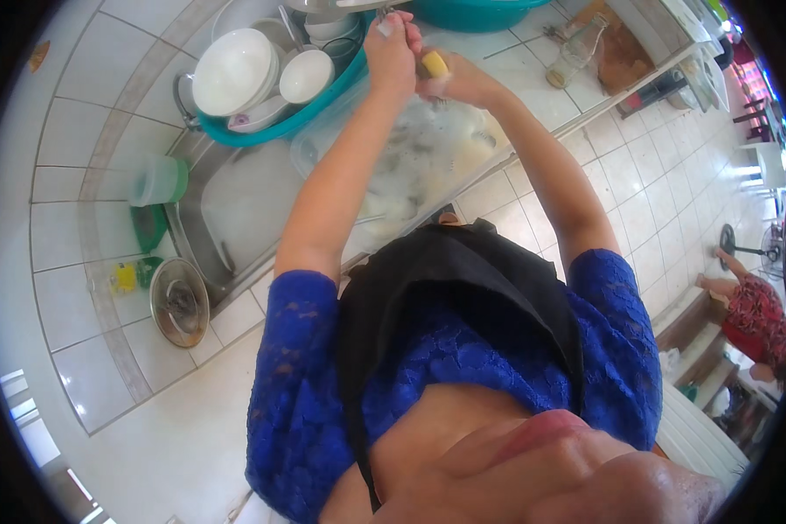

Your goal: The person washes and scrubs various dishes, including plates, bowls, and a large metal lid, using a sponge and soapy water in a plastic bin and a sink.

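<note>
My left hand (393, 56) is closed around metal cutlery (385, 12), whose ends stick out beyond the fingers. Close beside it, my right hand (466, 82) grips a yellow sponge (435, 63). Fork tines (440, 101) show just below that hand; which hand carries this fork is unclear. Suds whiten the skin of both hands. Under my forearms sits a clear plastic basin (304, 154) of foamy water, with cutlery (483, 137) partly hidden by the foam.
Left of the basin, a teal tub (236, 139) heaped with white bowls (232, 72) overhangs the steel sink (242, 196). A metal lid (179, 301) holds a scouring pad. A glass bottle (573, 56) stands at the right. Farther off, a person (756, 314) in red is seated.
</note>
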The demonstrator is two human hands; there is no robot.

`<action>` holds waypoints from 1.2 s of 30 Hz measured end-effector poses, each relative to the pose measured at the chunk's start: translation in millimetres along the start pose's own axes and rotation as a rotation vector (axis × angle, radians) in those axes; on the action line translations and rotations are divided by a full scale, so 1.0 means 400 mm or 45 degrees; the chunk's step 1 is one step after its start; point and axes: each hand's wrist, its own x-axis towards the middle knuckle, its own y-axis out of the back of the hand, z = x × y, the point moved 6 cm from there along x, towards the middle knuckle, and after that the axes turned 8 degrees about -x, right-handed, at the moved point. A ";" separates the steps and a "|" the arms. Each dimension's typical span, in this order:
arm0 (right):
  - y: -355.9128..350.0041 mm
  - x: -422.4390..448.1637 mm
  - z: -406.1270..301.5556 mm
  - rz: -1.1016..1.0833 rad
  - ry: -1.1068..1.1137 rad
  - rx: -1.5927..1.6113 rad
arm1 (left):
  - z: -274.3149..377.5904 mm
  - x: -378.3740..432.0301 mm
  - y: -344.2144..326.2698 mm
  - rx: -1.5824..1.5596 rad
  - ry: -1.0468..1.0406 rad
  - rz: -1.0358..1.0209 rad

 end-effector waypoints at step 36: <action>0.609 0.136 0.200 1.293 -0.067 0.845 | -0.199 -0.223 0.140 1.990 0.384 -0.842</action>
